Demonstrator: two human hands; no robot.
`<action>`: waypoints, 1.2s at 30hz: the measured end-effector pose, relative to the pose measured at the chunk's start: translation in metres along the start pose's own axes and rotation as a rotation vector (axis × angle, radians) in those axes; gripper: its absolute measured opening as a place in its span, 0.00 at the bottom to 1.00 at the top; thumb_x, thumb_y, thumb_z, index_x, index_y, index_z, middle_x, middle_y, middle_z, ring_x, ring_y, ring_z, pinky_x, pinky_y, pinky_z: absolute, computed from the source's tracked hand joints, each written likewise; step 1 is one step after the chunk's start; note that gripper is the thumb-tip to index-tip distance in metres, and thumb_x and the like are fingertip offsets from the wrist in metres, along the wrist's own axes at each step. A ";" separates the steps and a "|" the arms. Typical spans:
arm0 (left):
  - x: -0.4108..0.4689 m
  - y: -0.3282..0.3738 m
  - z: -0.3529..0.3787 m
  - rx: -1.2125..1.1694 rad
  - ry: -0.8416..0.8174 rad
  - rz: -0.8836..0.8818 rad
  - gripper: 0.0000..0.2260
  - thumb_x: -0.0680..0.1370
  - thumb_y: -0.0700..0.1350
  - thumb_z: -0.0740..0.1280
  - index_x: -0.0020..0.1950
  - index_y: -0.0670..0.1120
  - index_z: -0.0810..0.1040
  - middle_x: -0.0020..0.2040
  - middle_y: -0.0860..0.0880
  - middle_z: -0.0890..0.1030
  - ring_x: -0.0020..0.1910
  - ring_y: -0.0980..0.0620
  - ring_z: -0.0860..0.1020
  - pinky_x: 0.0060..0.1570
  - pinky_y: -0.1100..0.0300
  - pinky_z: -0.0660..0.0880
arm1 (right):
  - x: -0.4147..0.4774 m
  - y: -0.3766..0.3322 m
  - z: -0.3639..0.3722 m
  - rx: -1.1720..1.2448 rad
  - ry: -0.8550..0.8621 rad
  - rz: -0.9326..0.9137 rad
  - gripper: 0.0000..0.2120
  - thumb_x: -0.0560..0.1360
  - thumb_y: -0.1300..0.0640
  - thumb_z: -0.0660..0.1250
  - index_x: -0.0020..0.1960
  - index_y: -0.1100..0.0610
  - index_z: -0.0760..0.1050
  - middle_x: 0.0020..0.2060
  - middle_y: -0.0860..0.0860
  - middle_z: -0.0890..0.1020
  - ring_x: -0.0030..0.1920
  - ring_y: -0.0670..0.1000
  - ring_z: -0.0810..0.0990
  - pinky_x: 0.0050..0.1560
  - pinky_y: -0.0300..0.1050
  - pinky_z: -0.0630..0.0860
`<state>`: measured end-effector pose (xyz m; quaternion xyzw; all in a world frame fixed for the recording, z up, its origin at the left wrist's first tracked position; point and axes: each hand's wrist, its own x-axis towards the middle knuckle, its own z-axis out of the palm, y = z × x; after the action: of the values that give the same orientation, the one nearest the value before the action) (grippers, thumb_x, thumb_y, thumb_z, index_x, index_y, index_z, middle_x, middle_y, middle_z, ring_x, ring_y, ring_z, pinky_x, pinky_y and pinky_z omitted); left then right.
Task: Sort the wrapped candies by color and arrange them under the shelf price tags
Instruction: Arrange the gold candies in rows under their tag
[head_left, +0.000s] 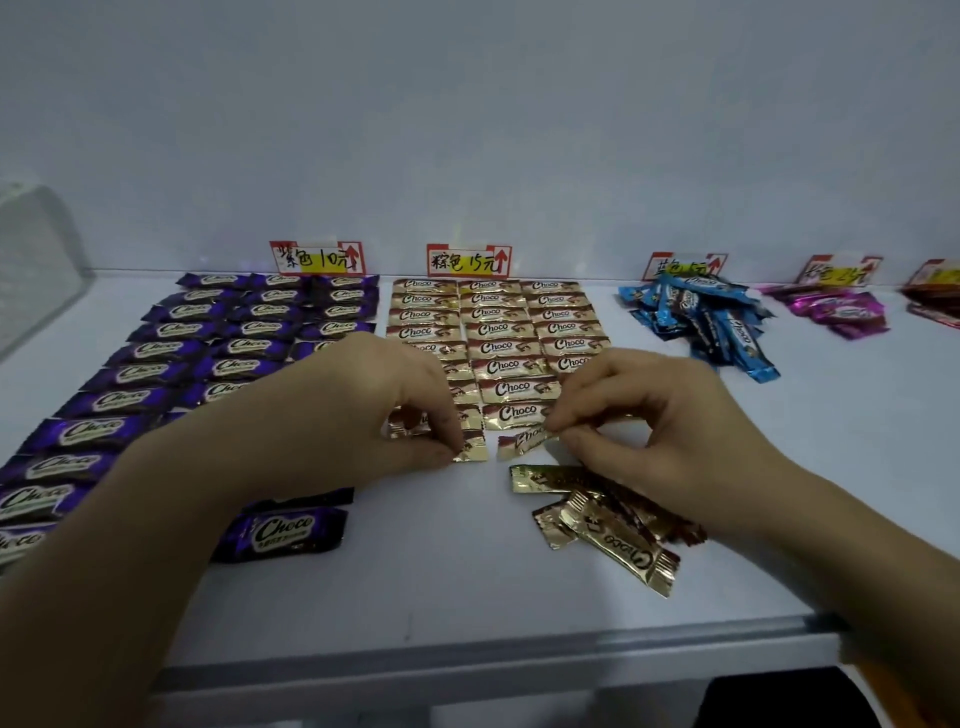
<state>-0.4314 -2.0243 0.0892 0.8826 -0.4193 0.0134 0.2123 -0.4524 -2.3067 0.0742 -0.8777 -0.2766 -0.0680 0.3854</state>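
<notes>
Gold-brown Choco candies (498, 332) lie in three neat columns under the brown price tag (468, 261). My left hand (374, 405) pinches a gold candy (470, 448) at the foot of the left column. My right hand (644, 415) pinches another gold candy (522, 440) at its right end, at the foot of the middle column. A small loose heap of gold candies (602, 525) lies just below my right hand. Purple candies (218, 338) lie in rows under the purple tag (317, 257), partly hidden by my left forearm.
A jumbled heap of blue candies (701, 317) sits under a tag (684, 266) at the right. Pink candies (841, 306) and red ones (935, 299) lie farther right. One purple candy (283, 532) lies apart near the shelf's front edge (467, 654). A clear box (36, 260) stands far left.
</notes>
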 end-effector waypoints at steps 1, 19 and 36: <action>0.000 0.000 0.000 -0.002 -0.005 0.009 0.07 0.74 0.55 0.71 0.50 0.59 0.85 0.47 0.60 0.82 0.46 0.60 0.80 0.45 0.58 0.79 | -0.002 0.001 0.002 -0.042 -0.005 -0.013 0.07 0.71 0.60 0.76 0.48 0.51 0.87 0.46 0.42 0.84 0.51 0.47 0.82 0.50 0.46 0.81; 0.003 -0.008 0.004 0.007 -0.040 0.013 0.07 0.72 0.56 0.74 0.50 0.62 0.85 0.47 0.65 0.81 0.48 0.65 0.79 0.46 0.68 0.77 | -0.006 0.002 0.012 -0.219 0.009 -0.050 0.08 0.74 0.57 0.74 0.49 0.46 0.86 0.46 0.38 0.83 0.50 0.42 0.79 0.50 0.45 0.79; 0.003 -0.008 0.005 0.029 -0.012 0.021 0.08 0.72 0.51 0.77 0.50 0.60 0.86 0.48 0.63 0.81 0.48 0.63 0.79 0.45 0.64 0.78 | -0.004 -0.007 0.016 -0.403 -0.133 0.058 0.21 0.80 0.40 0.55 0.68 0.41 0.75 0.61 0.35 0.73 0.66 0.41 0.64 0.65 0.52 0.67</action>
<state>-0.4238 -2.0237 0.0826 0.8811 -0.4296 0.0165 0.1969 -0.4612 -2.2930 0.0658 -0.9471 -0.2569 -0.0527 0.1850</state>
